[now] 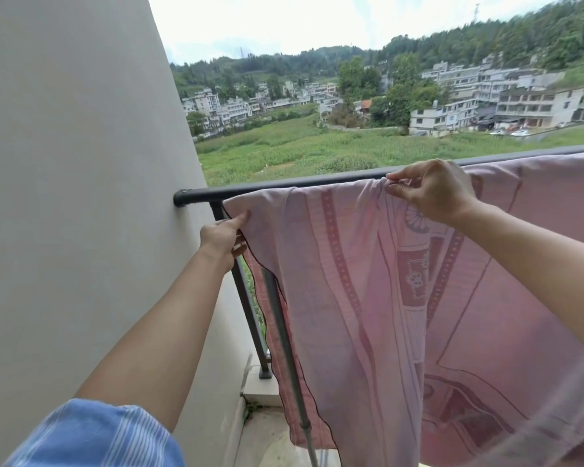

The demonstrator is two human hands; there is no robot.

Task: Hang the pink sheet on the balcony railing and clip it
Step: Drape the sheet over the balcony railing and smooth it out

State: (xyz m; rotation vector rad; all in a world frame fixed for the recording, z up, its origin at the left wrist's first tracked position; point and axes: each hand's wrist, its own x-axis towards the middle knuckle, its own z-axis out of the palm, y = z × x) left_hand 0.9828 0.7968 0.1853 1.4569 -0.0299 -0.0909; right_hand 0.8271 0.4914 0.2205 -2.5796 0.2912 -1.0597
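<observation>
Gripping, both of them: I log two hands on one cloth. The left hand [221, 239] has its thumb on top and its fingers curled beneath, clamped on the cloth's left edge just below the upper corner. The right hand [435, 190] pinches a gathered fold at the top of the rail between thumb and forefinger, with the other fingers loosely bent.

Entries, nearest first:

1. One blue sleeve [95, 436] with white stripes, lower left, on the left arm. Two bare forearms reach forward.

2. One pink sheet [368, 298], with darker pink bands, flower motifs and a dark stitched edge. It lies draped over the railing [267, 188], hangs down the near side towards the floor [270, 439] and runs out of view to the right.

3. Two uprights below the rail. One dark post [246, 305] stands just beside the left hand, footed on a pale kerb. One grey pole [284, 335] leans just right of it, along the sheet's edge.

4. One dark top rail, its left end fixed into one pale wall [81, 163].

5. One green field [300, 150] beyond the rail.

6. Pale multi-storey buildings [536, 106] in clusters, more than I can count, with a few parked cars [520, 132] too blurred to number.

7. Wooded hills [486, 42] with two masts on the ridge, under a pale sky.
</observation>
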